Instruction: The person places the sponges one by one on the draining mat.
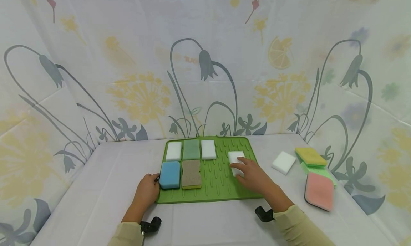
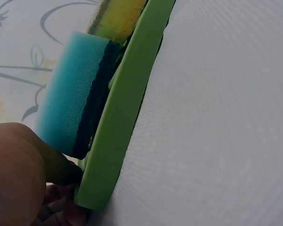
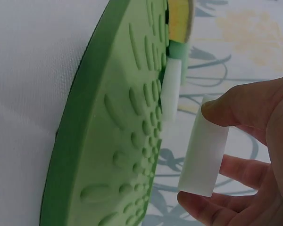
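Note:
My right hand [image 1: 257, 176] pinches a white sponge block [image 3: 203, 157] between thumb and fingers, above the right part of a green ridged mat [image 1: 221, 190]. In the right wrist view the block hangs apart from the mat's surface. My left hand [image 1: 147, 192] grips the mat's near left edge, its thumb close to a blue sponge [image 1: 170, 175] with a dark scouring side. Right of that lies a wavy-sided grey-brown and yellow sponge [image 1: 191, 174]. Behind them, a white block [image 1: 173, 151], a green sponge [image 1: 191, 149] and another white block [image 1: 208, 149] stand in a row.
On the white-covered table right of the mat lie a white block [image 1: 284, 163], a yellow sponge [image 1: 310, 156], a light green piece [image 1: 321, 173] partly covered, and a pink sponge [image 1: 319, 191] with a dark underside. A flower-patterned cloth [image 1: 205, 107] rises behind the table.

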The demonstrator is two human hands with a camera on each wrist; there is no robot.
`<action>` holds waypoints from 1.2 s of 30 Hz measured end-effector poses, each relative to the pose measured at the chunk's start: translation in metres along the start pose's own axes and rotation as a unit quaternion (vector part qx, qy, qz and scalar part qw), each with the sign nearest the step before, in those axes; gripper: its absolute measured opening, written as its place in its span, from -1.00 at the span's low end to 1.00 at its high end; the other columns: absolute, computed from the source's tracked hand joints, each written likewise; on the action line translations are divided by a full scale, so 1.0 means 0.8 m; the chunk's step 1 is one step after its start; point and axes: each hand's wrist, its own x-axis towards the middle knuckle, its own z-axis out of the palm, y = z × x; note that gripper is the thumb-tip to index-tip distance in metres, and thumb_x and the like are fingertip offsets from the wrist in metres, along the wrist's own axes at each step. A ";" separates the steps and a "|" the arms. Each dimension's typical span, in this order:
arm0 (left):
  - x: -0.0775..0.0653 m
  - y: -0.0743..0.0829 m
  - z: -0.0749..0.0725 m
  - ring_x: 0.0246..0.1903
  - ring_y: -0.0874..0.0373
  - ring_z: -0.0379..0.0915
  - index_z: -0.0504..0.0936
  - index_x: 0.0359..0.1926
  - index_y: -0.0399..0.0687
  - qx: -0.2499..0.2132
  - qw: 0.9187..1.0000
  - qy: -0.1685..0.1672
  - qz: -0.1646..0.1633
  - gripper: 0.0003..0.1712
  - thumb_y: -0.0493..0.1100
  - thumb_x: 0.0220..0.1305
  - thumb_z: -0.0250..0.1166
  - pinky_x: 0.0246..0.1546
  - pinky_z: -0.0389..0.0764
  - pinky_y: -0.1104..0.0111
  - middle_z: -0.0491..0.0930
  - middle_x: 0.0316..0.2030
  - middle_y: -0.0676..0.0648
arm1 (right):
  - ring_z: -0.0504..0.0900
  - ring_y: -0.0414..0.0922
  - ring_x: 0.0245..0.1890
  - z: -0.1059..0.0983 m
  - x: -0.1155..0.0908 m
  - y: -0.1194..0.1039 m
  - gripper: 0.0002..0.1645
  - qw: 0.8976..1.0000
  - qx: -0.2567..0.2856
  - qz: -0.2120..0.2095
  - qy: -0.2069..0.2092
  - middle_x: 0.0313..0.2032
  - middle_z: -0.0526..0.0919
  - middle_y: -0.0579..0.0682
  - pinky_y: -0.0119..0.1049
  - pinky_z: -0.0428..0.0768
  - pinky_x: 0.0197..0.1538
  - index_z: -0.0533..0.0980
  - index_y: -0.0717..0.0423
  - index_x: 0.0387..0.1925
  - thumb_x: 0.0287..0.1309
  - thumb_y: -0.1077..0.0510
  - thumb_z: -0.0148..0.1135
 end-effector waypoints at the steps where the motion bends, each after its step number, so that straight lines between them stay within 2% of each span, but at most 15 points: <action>1: 0.000 0.000 0.000 -0.14 -0.14 0.54 0.54 0.12 -0.43 0.001 1.000 0.001 0.000 -0.61 -0.31 0.33 0.08 -0.15 0.59 0.03 0.57 -0.15 -0.30 | 0.45 0.29 0.21 0.001 0.001 -0.002 -0.58 1.000 0.000 -0.001 -0.001 0.22 0.45 0.32 0.22 0.43 0.20 0.57 0.02 0.10 0.17 0.19 0.21; 18: 0.000 -0.001 0.001 -0.09 -0.17 0.54 0.54 0.12 -0.41 0.009 1.000 0.001 -0.004 -0.61 -0.29 0.34 0.07 -0.08 0.58 0.01 0.57 -0.12 -0.31 | 0.44 0.26 0.23 0.015 0.016 -0.035 -0.58 1.000 0.011 -0.007 -0.027 0.24 0.44 0.27 0.18 0.41 0.25 0.56 -0.03 0.13 0.21 0.19 0.20; 27: 0.001 0.000 0.001 -0.12 -0.15 0.54 0.55 0.11 -0.41 0.008 1.000 0.001 -0.009 -0.61 -0.30 0.34 0.07 -0.09 0.58 0.02 0.57 -0.15 -0.28 | 0.43 0.23 0.26 0.024 0.021 -0.046 -0.57 0.999 0.020 -0.009 -0.036 0.26 0.43 0.26 0.18 0.39 0.27 0.54 -0.03 0.15 0.23 0.18 0.18; 36: 0.000 0.000 0.001 -0.11 -0.15 0.54 0.55 0.12 -0.41 0.008 1.000 0.001 -0.008 -0.61 -0.29 0.34 0.07 -0.09 0.58 0.02 0.57 -0.15 -0.28 | 0.41 0.28 0.24 0.035 0.028 -0.060 -0.57 0.998 0.035 0.001 -0.048 0.27 0.41 0.24 0.19 0.41 0.24 0.53 -0.04 0.16 0.26 0.17 0.16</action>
